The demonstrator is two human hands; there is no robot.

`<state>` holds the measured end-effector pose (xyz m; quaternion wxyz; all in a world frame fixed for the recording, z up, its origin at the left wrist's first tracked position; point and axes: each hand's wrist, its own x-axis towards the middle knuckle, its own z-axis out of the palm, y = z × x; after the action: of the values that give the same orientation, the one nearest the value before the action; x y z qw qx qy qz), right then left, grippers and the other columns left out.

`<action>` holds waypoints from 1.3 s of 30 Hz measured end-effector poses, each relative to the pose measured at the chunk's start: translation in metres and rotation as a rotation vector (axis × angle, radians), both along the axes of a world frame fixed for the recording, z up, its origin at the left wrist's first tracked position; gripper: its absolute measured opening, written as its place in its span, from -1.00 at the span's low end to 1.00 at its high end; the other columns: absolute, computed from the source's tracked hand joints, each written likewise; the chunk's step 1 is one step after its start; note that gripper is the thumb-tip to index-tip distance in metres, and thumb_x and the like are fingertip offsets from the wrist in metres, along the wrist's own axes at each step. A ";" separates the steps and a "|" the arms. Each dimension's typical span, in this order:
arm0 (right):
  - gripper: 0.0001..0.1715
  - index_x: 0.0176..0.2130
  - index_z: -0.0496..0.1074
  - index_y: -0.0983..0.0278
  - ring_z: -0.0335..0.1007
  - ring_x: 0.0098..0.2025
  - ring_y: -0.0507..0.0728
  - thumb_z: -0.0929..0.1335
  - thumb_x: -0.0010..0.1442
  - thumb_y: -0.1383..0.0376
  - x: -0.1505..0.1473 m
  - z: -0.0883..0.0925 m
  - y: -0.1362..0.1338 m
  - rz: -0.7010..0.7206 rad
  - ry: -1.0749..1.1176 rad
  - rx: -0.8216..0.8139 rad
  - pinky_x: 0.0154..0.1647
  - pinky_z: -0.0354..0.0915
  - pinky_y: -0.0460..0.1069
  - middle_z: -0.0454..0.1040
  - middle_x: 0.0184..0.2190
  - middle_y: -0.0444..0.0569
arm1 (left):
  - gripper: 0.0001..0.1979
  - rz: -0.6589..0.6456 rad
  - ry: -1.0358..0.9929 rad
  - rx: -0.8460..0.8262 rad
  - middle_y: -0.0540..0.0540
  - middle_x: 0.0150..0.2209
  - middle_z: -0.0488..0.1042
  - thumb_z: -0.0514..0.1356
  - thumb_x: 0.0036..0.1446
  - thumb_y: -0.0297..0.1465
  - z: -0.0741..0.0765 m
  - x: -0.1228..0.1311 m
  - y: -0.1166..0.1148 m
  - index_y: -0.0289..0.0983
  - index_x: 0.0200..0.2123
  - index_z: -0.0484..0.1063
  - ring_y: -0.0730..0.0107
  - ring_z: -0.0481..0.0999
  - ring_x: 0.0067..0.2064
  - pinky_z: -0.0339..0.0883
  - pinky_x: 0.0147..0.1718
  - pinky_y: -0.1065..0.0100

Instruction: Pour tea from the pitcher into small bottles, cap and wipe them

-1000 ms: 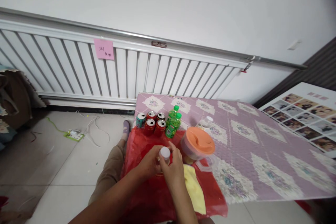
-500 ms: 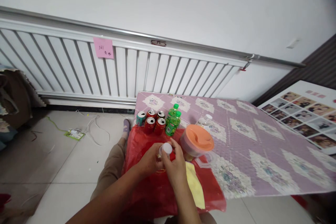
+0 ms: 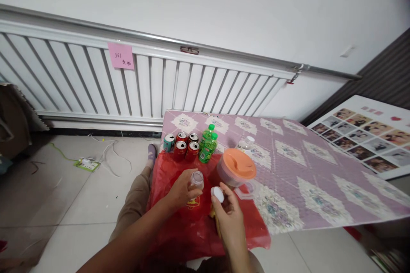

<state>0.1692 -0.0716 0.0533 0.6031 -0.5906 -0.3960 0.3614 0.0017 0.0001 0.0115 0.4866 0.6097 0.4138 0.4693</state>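
Note:
My left hand is closed around a small clear bottle, whose open mouth faces up. In my right hand a white bottle cap is pinched between thumb and fingers, apart from the bottle on its right. Both hands are above a red plastic sheet. Just beyond my right hand stands a clear pitcher with an orange lid. A yellow cloth shows partly beside my right hand, which hides most of it.
Several opened drink cans stand together beyond my left hand. Two green bottles are beside them, and a clear bottle stands behind the pitcher. A quilted floral cover extends right. A radiator lines the wall.
The white cap has come off the bottle. My right hand has moved right and down with it, now covering much of the yellow cloth. My left hand still grips the bottle.

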 end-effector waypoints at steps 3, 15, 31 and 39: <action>-0.37 0.06 0.52 0.19 0.65 0.04 0.33 0.54 0.10 -0.06 -0.004 -0.001 -0.008 0.040 0.019 -0.013 0.07 0.57 0.23 0.67 0.04 0.15 | -0.16 0.000 0.042 0.018 -0.31 0.31 0.41 0.46 -0.04 -0.43 -0.002 -0.003 0.000 -0.26 0.33 0.32 -0.18 0.40 0.35 0.17 0.42 -0.24; -0.49 -0.18 0.54 0.16 0.58 -0.23 0.16 0.60 0.08 -0.11 -0.027 -0.010 -0.027 0.258 0.158 -0.072 -0.17 0.49 0.01 0.62 -0.28 -0.07 | -0.39 0.039 0.252 0.358 -0.23 0.19 0.51 0.38 0.17 -0.38 -0.004 -0.046 -0.067 -0.13 0.28 0.39 0.04 0.52 0.22 0.47 0.26 -0.03; -0.44 -0.18 0.52 0.15 0.52 -0.08 0.22 0.59 0.05 -0.16 -0.083 -0.034 -0.029 0.413 0.358 -0.247 0.00 0.42 0.07 0.60 -0.20 -0.06 | -0.61 0.088 0.244 0.305 -0.18 0.04 0.58 0.28 0.21 -0.52 -0.014 -0.059 -0.085 -0.16 0.10 0.51 0.17 0.59 0.09 0.55 0.14 0.12; -0.49 -0.12 0.53 0.14 0.56 -0.08 0.24 0.58 0.08 -0.09 -0.072 -0.053 -0.039 0.464 0.338 -0.332 -0.02 0.41 0.09 0.65 -0.16 -0.01 | -0.59 0.378 0.467 0.133 -0.22 0.10 0.56 0.23 0.16 -0.51 -0.028 -0.098 0.017 -0.27 0.10 0.52 0.16 0.59 0.08 0.57 0.10 0.14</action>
<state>0.0968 -0.1111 -0.0002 0.4575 -0.5064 -0.3499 0.6417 -0.0960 0.0172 -0.0165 0.2415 0.6437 0.5891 0.4246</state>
